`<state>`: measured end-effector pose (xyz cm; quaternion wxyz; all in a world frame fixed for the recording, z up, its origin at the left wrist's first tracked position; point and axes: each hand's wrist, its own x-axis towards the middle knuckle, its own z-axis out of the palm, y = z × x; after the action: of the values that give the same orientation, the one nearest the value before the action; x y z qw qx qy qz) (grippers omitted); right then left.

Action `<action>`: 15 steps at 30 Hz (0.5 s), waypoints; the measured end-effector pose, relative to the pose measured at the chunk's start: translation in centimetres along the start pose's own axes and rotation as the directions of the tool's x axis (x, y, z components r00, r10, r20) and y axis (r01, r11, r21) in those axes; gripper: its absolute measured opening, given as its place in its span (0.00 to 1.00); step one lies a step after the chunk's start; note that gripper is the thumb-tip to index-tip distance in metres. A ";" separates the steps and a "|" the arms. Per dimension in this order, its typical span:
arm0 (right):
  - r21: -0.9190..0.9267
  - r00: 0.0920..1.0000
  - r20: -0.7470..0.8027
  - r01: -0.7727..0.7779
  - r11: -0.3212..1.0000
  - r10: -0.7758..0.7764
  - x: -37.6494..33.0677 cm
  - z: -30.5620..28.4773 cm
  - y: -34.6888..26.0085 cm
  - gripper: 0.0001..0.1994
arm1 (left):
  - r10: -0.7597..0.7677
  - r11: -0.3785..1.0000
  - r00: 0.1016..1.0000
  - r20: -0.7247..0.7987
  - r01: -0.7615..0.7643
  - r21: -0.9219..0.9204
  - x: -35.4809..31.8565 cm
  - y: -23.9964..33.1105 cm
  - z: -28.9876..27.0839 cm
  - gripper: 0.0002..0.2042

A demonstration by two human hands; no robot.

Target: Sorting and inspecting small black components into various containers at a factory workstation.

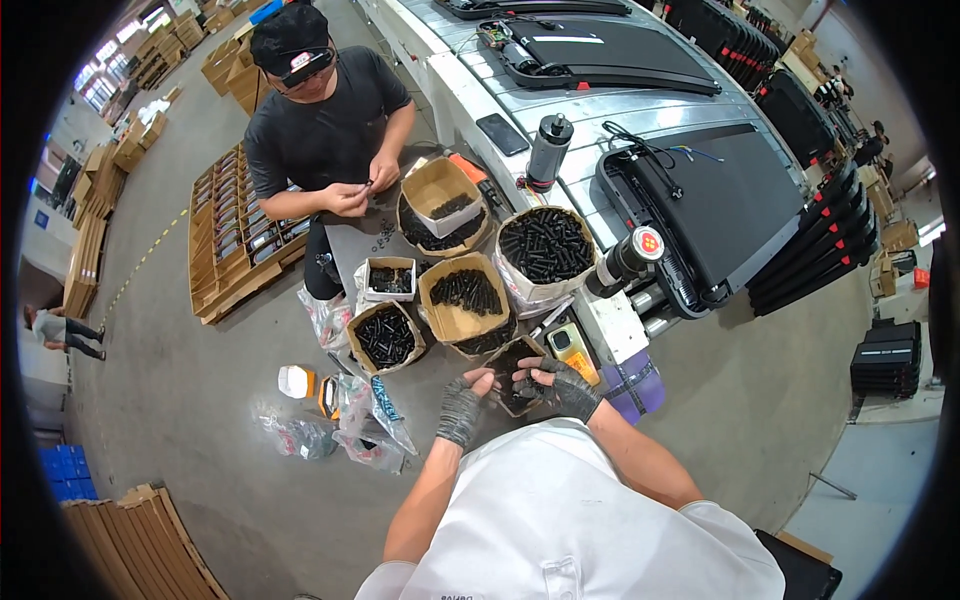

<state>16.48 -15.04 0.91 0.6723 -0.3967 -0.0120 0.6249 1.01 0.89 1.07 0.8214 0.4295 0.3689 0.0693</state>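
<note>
- Head view: the left hand (461, 408), in a grey fingerless glove, is bending its thumb and fingers close together; whether they are gripping a small piece, I cannot tell.
- The right hand (567, 388), gloved alike, is curling its fingers over the small cardboard box (517, 411); anything it is pinching is too small to make out.
- That box is sitting between the hands on the near end of the table (348, 240), its dark contents showing.
- A yellow phone (573, 355) is lying just to its right.
- Beyond, a large box (522, 288) of black cylindrical parts is standing beside a half-filled carton (445, 322).
- Across the table, a co-worker (330, 130) is bringing both hands together.
</note>
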 end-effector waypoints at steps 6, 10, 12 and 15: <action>0.007 1.000 -0.010 0.007 1.000 -0.007 -0.1 -0.2 0.1 0.13 | -0.043 0.997 0.998 0.043 0.046 -0.061 0.0 -0.6 0.5 0.14; 0.073 0.999 -0.048 0.005 0.997 -0.001 0.1 -0.1 -0.3 0.11 | -0.043 0.996 0.999 0.021 0.044 -0.079 0.1 -1.0 0.6 0.14; 0.110 0.997 -0.079 -0.003 0.994 0.012 0.3 -0.8 -0.2 0.09 | -0.056 0.994 0.998 0.013 0.057 -0.089 -0.1 -0.7 1.0 0.14; 0.178 0.995 -0.098 0.013 0.984 0.004 0.9 -1.6 0.2 0.08 | -0.051 0.994 0.999 0.015 0.053 -0.094 0.1 -0.6 1.0 0.14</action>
<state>17.34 -15.12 -0.73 0.7063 -0.3649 0.0760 0.6018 1.62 -0.04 0.93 0.8444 0.3810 0.3713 0.0626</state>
